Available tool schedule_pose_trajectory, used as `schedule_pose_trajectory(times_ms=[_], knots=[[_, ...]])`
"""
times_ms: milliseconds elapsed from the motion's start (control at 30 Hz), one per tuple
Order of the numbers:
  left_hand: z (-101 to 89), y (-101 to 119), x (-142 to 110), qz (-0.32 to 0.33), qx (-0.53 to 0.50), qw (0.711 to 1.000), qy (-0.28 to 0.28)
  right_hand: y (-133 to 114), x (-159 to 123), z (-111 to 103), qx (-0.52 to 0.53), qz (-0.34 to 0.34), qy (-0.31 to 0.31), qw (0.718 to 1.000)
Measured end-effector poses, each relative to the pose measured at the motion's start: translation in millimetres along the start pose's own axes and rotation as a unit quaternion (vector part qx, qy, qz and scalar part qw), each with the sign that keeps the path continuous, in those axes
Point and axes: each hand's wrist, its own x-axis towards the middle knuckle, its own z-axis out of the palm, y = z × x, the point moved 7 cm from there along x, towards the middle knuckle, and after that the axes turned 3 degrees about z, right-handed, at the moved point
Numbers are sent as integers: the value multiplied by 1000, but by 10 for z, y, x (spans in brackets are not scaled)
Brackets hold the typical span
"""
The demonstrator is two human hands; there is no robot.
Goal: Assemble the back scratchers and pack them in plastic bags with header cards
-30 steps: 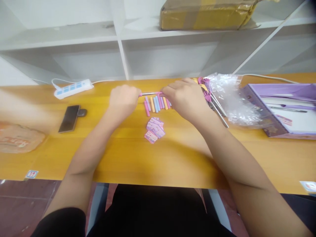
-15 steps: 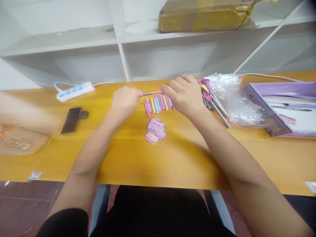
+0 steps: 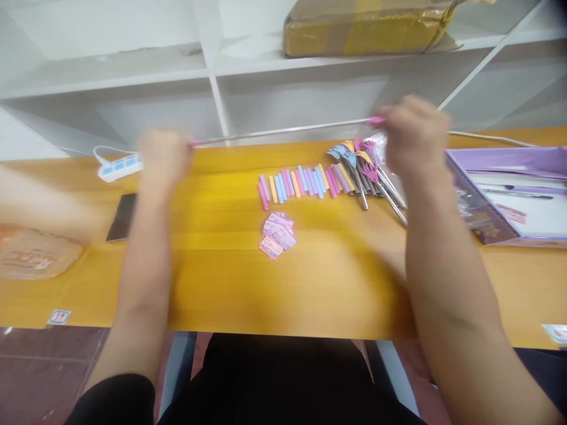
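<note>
Rod (image 3: 283, 131), thin, pale and pink at both ends, stretches in the air between the person's two hands, above the far edge of the tabletop (image 3: 266, 289). The left hand (image 3: 163, 156) is closed around one end and the right hand (image 3: 414, 136) around the other, which sits slightly higher; both are blurred, so the exact finger placement cannot be told.

This one looks pulled out to most of its length. Judging by the layout, plenty is left unhandled: claw-headed rods (image 3: 370, 172) lie heaped near the right hand, visibly shorter, while coloured sticks (image 3: 303, 179) form a loose row beside them, and small printed cards (image 3: 280, 231) overlap in a pile nearer the person. Nothing shows any card or stick joined to the held piece.

Further out, the right side has a purple box (image 3: 476, 212) with a slim metal piece (image 3: 518, 194) and a card inside; the left has a phone (image 3: 120, 218), partly covered by the forearm, and a power strip (image 3: 119, 168). A taped carton (image 3: 367, 29) rests on the shelf behind.
</note>
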Motion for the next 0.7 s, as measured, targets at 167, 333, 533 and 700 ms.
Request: schedule_pose_trajectory(times_ms=[167,333,533,700], knots=[[-194,-828,-60,-9,79,995,55,1007,143,-151,-47,158,24,986],[-136,-710,-57,19,43,998,47,981,198,-158,-43,201,16,979],[-236,-685,-70,7,23,999,48,891,197,-353,-51,249,24,967],[-398,-694,-156,4,89,993,72,917,143,-533,15,187,41,981]])
